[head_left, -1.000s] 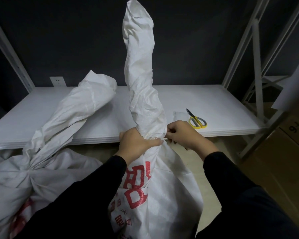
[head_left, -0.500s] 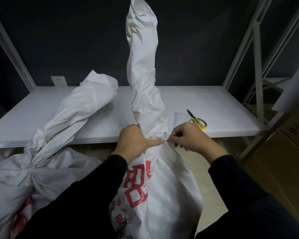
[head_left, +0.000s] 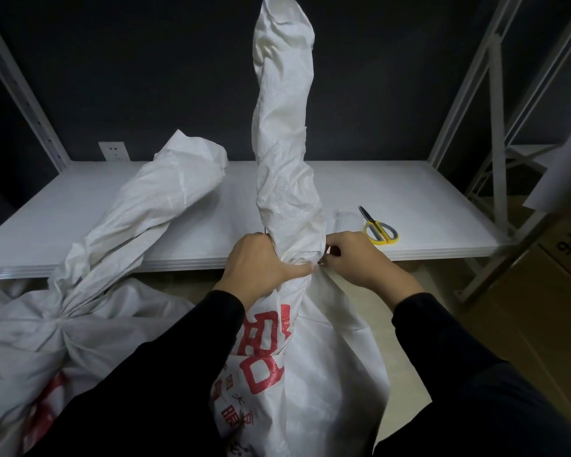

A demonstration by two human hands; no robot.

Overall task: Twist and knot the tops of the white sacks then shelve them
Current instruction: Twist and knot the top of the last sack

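— What are you holding?
— My left grip (head_left: 261, 262) is wrapped tight round the neck of the white sack (head_left: 310, 374). My right grip (head_left: 353, 258) pinches the crinkly woven cloth just beside it.
— Where is the sack?
— Upright before the flat white shelf (head_left: 426, 199), its twisted top (head_left: 284, 127) sticking up like thick rope. Yellow scissors (head_left: 379, 230) lie on the shelf.

Printing being shown on the white sack (head_left: 327, 374) and the cardboard box (head_left: 561, 268)
Red Chinese characters, "大" and "眼" among them, are being displayed on the sack; a turned "6" is being shown on the box.
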